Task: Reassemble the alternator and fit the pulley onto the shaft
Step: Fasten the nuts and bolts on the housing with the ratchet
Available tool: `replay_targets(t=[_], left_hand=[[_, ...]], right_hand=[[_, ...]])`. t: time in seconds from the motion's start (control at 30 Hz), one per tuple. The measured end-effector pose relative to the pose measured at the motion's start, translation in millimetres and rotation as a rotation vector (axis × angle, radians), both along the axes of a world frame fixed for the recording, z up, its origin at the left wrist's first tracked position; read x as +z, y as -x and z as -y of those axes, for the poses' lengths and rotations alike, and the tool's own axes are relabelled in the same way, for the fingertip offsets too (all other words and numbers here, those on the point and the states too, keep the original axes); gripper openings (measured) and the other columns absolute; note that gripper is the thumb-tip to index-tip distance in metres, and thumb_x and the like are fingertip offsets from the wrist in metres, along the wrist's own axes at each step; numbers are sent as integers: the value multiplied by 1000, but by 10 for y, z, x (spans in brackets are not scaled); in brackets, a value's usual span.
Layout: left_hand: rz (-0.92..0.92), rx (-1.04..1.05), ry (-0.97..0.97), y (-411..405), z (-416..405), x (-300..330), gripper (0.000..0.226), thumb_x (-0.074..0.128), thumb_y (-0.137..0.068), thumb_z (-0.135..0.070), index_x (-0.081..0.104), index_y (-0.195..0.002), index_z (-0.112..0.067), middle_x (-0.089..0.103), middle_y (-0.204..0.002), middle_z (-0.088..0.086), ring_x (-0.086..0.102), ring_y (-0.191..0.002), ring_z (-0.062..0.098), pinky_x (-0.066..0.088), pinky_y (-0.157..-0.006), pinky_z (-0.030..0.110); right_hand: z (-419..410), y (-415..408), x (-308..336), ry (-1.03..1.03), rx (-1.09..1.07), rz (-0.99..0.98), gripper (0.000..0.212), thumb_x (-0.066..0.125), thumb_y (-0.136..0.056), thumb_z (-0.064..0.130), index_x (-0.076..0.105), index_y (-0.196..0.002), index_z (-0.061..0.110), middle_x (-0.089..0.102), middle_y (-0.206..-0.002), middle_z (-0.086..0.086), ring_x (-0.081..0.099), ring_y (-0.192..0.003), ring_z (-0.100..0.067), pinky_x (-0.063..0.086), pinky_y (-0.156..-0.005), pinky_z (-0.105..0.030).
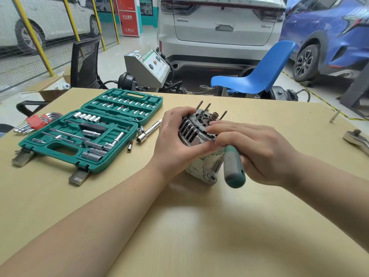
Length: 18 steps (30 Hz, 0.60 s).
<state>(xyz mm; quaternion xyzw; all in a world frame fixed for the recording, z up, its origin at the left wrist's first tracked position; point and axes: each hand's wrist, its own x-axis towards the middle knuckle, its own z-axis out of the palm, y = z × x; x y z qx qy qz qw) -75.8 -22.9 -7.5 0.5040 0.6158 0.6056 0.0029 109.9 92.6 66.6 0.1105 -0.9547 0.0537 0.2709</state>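
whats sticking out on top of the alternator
Four long bolts and the shaft end stand up from the alternator. The right hand covers its right side.

- Left: open socket case [65, 144], hex keys [37, 121] and loose sockets [148, 130] crowd the surface [179, 226].
- Centre: alternator [201, 136], long bolts [205, 110] upright, flanked by both hands.
- Right: ratchet [356, 138] at the edge; bare surface between.
- Near side: bare surface under the forearms.
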Motion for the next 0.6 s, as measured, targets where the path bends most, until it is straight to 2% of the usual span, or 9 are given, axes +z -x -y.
replay_targets(t=[0.13, 0.23, 0.4, 0.5, 0.57, 0.6], left_hand=[[-2, 27, -17, -25, -17, 9, 89, 75, -65, -92, 57, -135, -40, 52, -132, -12, 56, -130, 15, 50, -110, 34], [7, 41, -17, -23, -27, -7, 89, 75, -63, -93, 57, -135, -43, 51, -132, -16, 56, -132, 14, 50, -111, 34], [31, 20, -20, 9, -40, -29, 87, 78, -63, -88, 58, -135, -44, 51, -133, -15, 58, -130, 17, 53, -110, 46], [17, 9, -9, 34, -32, -39, 82, 92, -65, -67, 58, -135, -43, 51, -132, -12, 60, -126, 20, 54, -108, 51], [-3, 16, -7, 55, -31, -40, 78, 94, -69, -50, 56, -136, -45, 51, -133, -13, 60, -127, 20, 54, -108, 52], [-12, 20, -1, 62, -47, -45, 78, 95, -69, -48, 55, -137, -47, 50, -133, -15, 60, -127, 20, 54, -109, 51]], right_hand=[[48, 10, -45, 27, -40, -64, 66, 20, -108, 45, 66, -112, -2, 68, -125, -17, 65, -122, -31, 55, -98, -43], [84, 9, -35, 38, -74, -47, 65, 20, -108, 46, 65, -113, -1, 68, -125, -16, 63, -123, -30, 51, -106, -37], [131, 39, -21, 1, -76, 6, 70, 20, -106, 47, 65, -115, -5, 64, -133, -21, 54, -136, -34, 43, -116, -41], [159, 110, -1, 7, -10, -8, 67, 22, -105, 44, 65, -114, -6, 63, -131, -22, 54, -135, -36, 35, -122, -37], [164, 131, 17, 39, -6, -16, 65, 21, -106, 44, 64, -112, -5, 64, -129, -21, 54, -134, -35, 33, -121, -32], [166, 130, 10, 52, -2, -35, 64, 21, -107, 44, 64, -113, -3, 65, -128, -19, 55, -134, -34, 35, -120, -31]])
